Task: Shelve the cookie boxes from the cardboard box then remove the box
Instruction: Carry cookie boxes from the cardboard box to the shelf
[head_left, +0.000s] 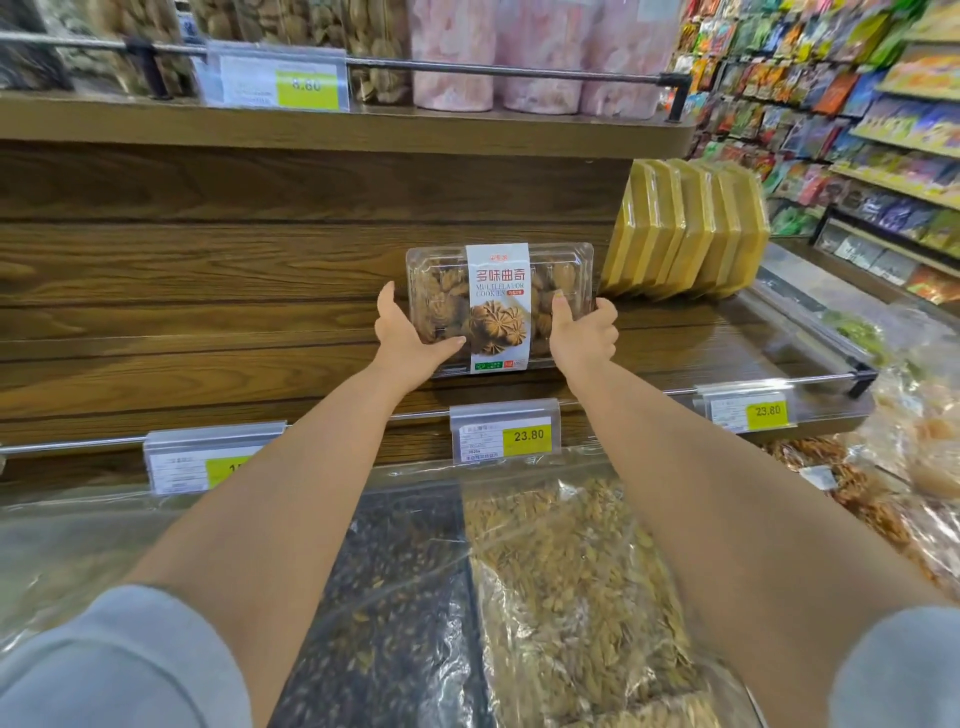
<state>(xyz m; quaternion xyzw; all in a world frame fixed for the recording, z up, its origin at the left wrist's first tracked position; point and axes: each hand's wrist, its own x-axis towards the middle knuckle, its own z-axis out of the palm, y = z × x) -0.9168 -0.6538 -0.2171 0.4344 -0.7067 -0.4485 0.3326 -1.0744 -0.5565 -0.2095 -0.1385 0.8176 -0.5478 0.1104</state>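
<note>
Clear plastic clamshell cookie box with white label (498, 306), upright at mid-depth of brown wooden shelf (234, 358); clasped at both short ends by left hand (410, 335) and right hand (584, 330). Probably light, stiff, slick, crushable; best held at the ends.

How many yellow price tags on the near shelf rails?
4. Upper tag reads 8.80. On the lower rail: left tag, partly hidden by the left forearm; centre tag and right tag, both 23.80. Far shelves too blurred to count.
</note>
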